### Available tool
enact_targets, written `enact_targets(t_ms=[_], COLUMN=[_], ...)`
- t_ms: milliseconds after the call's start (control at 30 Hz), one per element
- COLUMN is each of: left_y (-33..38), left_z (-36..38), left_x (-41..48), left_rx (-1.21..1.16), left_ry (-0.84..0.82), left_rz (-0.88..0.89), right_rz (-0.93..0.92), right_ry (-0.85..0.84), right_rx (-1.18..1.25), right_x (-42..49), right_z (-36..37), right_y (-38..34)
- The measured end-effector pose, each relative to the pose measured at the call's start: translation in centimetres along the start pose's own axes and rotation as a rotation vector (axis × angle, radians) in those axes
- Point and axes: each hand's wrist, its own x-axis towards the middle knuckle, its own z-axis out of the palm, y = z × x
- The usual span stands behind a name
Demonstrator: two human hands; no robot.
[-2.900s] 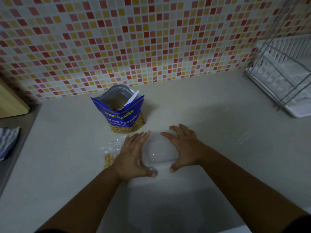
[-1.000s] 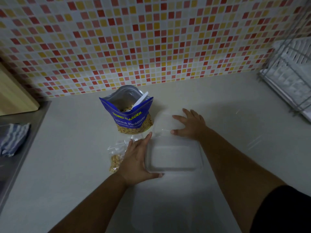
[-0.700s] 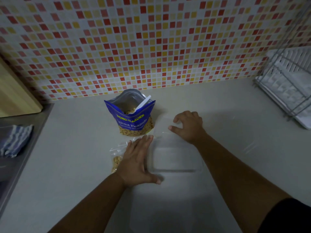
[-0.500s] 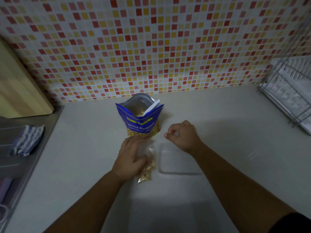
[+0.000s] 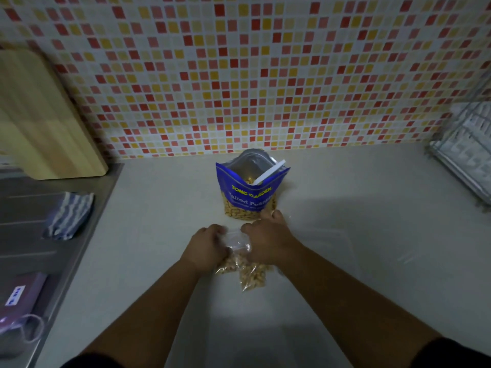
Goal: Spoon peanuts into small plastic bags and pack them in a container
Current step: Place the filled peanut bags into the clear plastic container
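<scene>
A head-worn camera looks down at a pale kitchen counter (image 5: pixel 345 197) backed by red and yellow mosaic tiles. At far left a wooden chopping board (image 5: pixel 39 115) leans on the wall above a steel draining surface, where a striped cloth (image 5: pixel 70 215) lies. Moving toward the centre, the left hand (image 5: pixel 206 247) and then the right hand (image 5: pixel 268 241) meet, both with fingers curled, pinching the top of small clear bags of peanuts (image 5: pixel 247 269) that hang between them. A moment ago the left hand was flat beside an open clear container and the right hand was setting its lid aside; now both have gone to the filled bags, so packing seems about to start. The container itself is hard to make out here. Just behind the hands stands the open blue peanut packet (image 5: pixel 249 192) with a white spoon (image 5: pixel 269 172) inside. At far right is a wire dish rack (image 5: pixel 467 150).
</scene>
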Motion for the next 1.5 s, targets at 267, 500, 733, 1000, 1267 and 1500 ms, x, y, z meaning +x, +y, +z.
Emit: enact_targets(t_ms=[267,500,733,1000,1267,1500], left_y=[-0.3,-0.8,-1.2,-0.4,4.3,10.6], left_z=[0.4,0.6,-1.1,-2.5,-3.3,0.0], left_x=[0.4,0.3,-0.6,-1.3,-1.1,-0.6], left_rx=[0.035,0.067,0.0,-0.281,-0.52,-0.487], left_ry=[0.034,-0.007,0.027,0.105,0.065,-0.119], left_rz=[0.151,0.226,0.349,0.279,0.404,0.446], right_rz=[0.058,0.068,0.057,0.083,0.123,0.259], right_ry=[-0.055,-0.07,0.003,0.081,0.078,-0.079], right_rx=[-0.056,-0.015,0.201,0.339,0.41,0.274], right_x=[0.6,0.7,0.5,0.1,-2.4,-5.6], right_z=[-0.1,-0.1,-1.4,-3.9,-8.6,-9.8], right_y=[-0.8,-0.8,-0.3,0.1,2.7,7.8])
